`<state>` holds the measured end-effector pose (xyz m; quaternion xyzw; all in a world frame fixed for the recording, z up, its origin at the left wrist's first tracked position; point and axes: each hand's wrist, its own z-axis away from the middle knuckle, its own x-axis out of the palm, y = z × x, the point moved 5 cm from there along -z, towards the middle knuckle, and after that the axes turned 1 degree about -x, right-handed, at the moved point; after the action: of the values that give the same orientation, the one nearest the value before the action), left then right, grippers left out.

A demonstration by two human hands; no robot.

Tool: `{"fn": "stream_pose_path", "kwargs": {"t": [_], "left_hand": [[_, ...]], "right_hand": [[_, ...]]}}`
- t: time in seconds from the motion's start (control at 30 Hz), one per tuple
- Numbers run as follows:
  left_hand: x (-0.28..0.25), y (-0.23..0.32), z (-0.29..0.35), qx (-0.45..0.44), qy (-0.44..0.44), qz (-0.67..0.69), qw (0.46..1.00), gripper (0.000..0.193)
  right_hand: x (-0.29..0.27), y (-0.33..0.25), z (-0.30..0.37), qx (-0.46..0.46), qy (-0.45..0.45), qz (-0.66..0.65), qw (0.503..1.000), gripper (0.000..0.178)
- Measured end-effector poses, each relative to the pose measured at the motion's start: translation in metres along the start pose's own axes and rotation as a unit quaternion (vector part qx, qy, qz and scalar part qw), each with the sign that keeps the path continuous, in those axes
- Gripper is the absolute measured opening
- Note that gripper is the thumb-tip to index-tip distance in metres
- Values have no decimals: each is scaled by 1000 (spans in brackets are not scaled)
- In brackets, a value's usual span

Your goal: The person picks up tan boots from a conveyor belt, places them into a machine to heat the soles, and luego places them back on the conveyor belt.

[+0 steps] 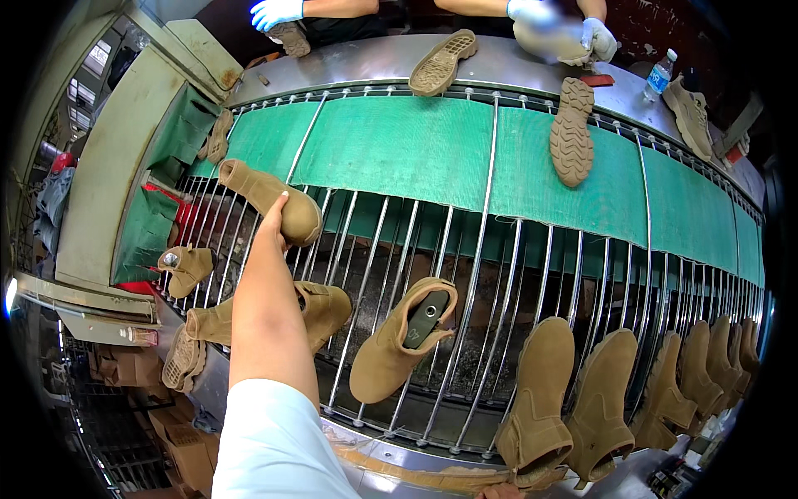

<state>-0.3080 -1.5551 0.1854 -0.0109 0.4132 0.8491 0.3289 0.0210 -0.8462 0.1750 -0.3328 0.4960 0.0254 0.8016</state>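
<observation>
Left hand (273,218) reaches over the steel-rod conveyor rack (499,274), gripping a tan suede boot upper (268,196) near the rack's left edge; fingers hidden behind it. Right hand out of view.

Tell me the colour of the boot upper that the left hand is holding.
Tan: the suede boot upper in the left hand is tan-brown, seen in the head view.

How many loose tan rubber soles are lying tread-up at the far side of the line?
2. One tan rubber sole lies on the steel ledge, far centre; another tan sole lies on the green mesh belt, far right. More may be hidden behind the gloved co-workers.
</observation>
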Motion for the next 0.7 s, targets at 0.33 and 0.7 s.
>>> {"fn": "stream_pose_path", "kwargs": {"t": [0.33, 0.7], "left_hand": [[5, 1, -39, 136, -14, 188, 973, 74], [30, 18, 86, 115, -264, 79, 954, 61]], "right_hand": [[-14, -4, -8, -68, 87, -31, 993, 13], [-30, -16, -23, -135, 180, -17, 974, 21]]}}
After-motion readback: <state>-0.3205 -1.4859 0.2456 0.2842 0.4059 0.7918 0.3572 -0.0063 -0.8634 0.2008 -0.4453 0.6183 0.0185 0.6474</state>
